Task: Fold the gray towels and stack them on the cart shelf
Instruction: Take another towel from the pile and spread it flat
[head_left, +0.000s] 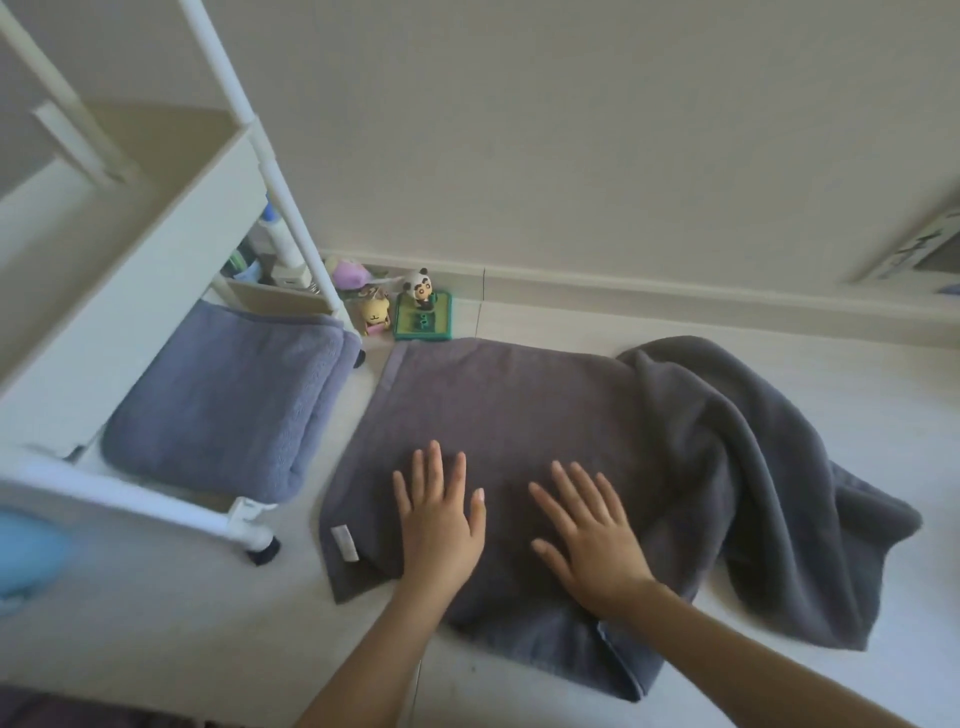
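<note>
A dark gray towel (509, 410) lies flat on the pale floor, its right part bunched into folds (753, 467). My left hand (441, 525) and my right hand (592, 535) both press flat on its near half, fingers straight and spread. A white label (344, 543) shows at the towel's near left corner. To the left stands the white cart (156, 291); a folded blue-gray towel (223, 405) rests on its bottom shelf.
Small toys stand by the baseboard behind the towel: a panda figure on a green base (425, 309), a yellow figure (375, 312) and a purple one (347, 274). Bottles sit behind the cart post. A cart wheel (262, 551) is near the towel's left edge.
</note>
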